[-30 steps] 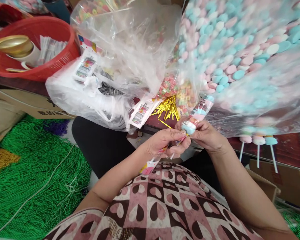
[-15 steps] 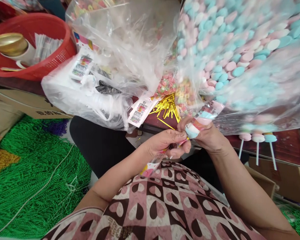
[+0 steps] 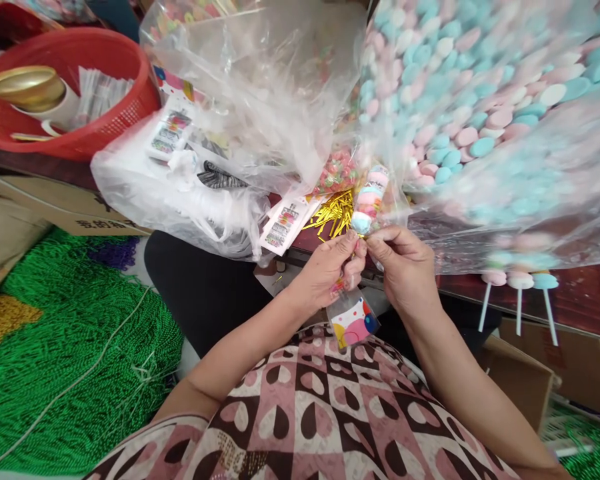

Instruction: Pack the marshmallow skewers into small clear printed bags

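My left hand (image 3: pixel 330 270) and my right hand (image 3: pixel 405 267) meet at the table's front edge, both pinched on the neck of a small clear bag holding a stacked pink, white and blue marshmallow candy stick (image 3: pixel 371 200). The candy end stands upright above my fingers. The bag's printed colourful bottom (image 3: pixel 353 321) hangs below my hands over my lap. A thin gold twist tie seems to sit between my fingertips, but it is too small to be sure.
A heap of gold twist ties (image 3: pixel 335 213) lies just behind my hands. Big clear bags of pastel candies (image 3: pixel 480 113) fill the right. A red basket (image 3: pixel 105 100) sits at far left. Green bead strings (image 3: pixel 80 347) cover the floor. Candy sticks (image 3: pixel 517 293) poke over the table edge.
The bagged candy stick has swung from tilted right to upright, and the bag's printed end now hangs free below my hands. Both hands rose slightly.
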Demonstrator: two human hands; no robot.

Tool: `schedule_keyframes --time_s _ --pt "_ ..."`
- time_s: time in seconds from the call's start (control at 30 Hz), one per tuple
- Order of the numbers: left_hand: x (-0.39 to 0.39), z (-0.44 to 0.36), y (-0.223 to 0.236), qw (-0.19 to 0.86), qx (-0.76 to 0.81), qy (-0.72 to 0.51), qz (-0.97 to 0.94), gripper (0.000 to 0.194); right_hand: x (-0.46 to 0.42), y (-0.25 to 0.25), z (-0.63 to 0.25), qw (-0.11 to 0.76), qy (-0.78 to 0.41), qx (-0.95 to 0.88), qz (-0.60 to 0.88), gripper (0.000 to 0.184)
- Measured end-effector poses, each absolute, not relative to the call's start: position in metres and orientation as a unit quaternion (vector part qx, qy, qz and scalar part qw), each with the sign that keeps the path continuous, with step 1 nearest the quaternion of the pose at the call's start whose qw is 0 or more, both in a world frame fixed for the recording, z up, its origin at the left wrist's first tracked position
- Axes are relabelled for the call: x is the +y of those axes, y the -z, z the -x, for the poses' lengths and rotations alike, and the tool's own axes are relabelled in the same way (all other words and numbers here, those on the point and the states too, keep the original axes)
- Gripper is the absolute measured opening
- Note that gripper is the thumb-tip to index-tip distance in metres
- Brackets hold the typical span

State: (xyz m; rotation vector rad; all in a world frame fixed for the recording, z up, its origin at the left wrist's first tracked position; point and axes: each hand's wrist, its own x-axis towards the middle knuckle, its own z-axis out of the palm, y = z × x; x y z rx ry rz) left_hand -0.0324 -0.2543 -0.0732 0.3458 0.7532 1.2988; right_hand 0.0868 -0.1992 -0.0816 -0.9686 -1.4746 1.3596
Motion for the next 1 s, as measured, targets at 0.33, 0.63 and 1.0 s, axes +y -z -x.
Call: schedule_keyframes --time_s 0.33,0.63,1.0 --pt "-0.256 0.037 0.071 0.523 0.534 -0.535 -0.394 0.033 -0.199 0.075 -0.100 0.403 -0.474 -0.677 0.394 0.010" --pt "-0.256 0.036 0.071 0.452 0.603 -0.491 -0.438 0.031 -0.206 0.054 -0.092 0.306 -0.213 -0.834 0.406 0.018" --pt "-0.255 0.040 0.075 0.549 0.505 -0.529 -0.405 0.032 -0.202 0.054 -0.093 0.364 -0.510 -0.643 0.440 0.015"
